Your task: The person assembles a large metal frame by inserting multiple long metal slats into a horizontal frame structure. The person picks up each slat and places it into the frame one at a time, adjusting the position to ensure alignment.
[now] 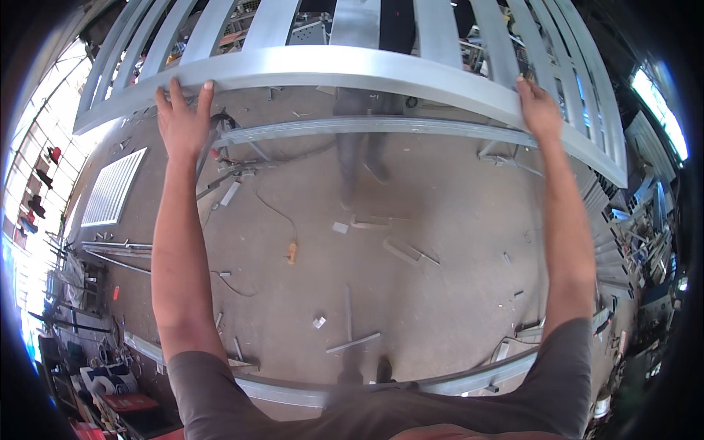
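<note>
Overhead, big grey metal frame [345, 66] with flat vertical slats, spanning top of view, bottom rail curving from far left to far right. Held up off the ground, tilted away at the top. Left hand [183, 117] flat on the rail's underside edge, fingers spread and hooked over the rail, thumb out to the side. Right hand [539, 110] on the same rail well to the right, fingers wrapped over the top edge, palm pressed on the metal. Both arms stretched out straight, grey short sleeves at bottom of view.

Just behind the rail, a second grey bar [381, 126] running left to right, lower than the frame. Through the slats, another person's legs [359, 158] in dark trousers, standing on the far side, partly blurred.

Below, concrete floor [440, 242] strewn with short metal offcuts [352, 343] and scraps. Thin cable [275, 209] snaking across the floor to a small yellowish object, too small to tell. White louvred panel [114, 187] lying flat at left. Long metal bars [117, 249] stacked near it. Curved grey rail [469, 381] near the person's feet at bottom. More stacked profiles [609, 242] at right edge. Clutter of tools and boxes at lower left, blurred.
</note>
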`<state>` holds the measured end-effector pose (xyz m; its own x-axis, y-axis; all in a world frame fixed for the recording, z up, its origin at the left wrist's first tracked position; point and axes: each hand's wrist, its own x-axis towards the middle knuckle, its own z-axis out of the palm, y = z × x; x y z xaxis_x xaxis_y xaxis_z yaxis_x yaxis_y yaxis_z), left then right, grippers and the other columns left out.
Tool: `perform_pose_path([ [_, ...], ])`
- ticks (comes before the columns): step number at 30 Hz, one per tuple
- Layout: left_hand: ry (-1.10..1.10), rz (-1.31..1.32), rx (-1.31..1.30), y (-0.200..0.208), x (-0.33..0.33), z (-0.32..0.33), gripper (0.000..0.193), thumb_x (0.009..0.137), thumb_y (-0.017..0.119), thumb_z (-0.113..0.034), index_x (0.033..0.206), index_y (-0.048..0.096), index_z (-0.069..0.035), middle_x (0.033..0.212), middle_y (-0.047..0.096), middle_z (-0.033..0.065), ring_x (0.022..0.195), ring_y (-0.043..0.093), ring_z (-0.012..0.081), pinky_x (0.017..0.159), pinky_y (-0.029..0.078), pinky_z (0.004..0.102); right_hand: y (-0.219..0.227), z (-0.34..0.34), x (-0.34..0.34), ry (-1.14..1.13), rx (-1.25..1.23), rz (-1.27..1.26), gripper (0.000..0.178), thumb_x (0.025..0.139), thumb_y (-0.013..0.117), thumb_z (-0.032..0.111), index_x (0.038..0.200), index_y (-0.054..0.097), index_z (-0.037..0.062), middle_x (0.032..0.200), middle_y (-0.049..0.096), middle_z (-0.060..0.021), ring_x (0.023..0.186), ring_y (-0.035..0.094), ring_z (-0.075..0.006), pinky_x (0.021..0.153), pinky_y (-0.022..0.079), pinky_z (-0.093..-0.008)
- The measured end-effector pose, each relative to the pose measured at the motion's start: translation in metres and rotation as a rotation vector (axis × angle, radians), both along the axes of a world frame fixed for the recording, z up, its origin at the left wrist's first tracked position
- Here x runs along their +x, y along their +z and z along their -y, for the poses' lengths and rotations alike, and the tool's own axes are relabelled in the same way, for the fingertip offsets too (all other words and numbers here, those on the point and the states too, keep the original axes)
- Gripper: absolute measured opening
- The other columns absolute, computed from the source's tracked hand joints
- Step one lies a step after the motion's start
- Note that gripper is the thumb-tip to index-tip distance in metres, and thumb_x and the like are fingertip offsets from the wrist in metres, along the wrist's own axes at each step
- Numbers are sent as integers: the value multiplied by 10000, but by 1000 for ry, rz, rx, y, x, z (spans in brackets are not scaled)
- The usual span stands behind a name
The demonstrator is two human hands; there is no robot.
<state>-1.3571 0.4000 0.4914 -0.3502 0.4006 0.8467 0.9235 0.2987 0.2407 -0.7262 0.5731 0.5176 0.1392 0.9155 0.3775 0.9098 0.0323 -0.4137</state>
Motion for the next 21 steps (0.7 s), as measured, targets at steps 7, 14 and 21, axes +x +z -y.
perform_pose_path([
  [7,-50,488,241,18,-39,-8,980,895,653,-749,1565,455,-62,1565,389,347,1447,427,476,1194,351,523,40,-34,-24,214,-167,-268,931,919,532,800,1376,643,-4,1175,709,-201,1080,688,-302,1023,489,-447],
  [14,-1009,1810,759,-65,-25,-56,471,1068,637,-269,1456,514,-32,1426,593,117,1288,581,290,1163,451,499,-46,-52,-50,327,-526,-729,674,934,764,480,1417,596,41,1370,648,-107,1227,623,-229,1084,468,-409],
  [21,-828,1794,716,-103,20,34,448,1039,688,-260,1397,556,-26,1323,629,87,1217,615,239,1077,515,436,-73,3,-9,362,-414,-1107,727,973,726,467,1487,530,-10,1475,586,-109,1354,533,-246,1172,366,-367],
])
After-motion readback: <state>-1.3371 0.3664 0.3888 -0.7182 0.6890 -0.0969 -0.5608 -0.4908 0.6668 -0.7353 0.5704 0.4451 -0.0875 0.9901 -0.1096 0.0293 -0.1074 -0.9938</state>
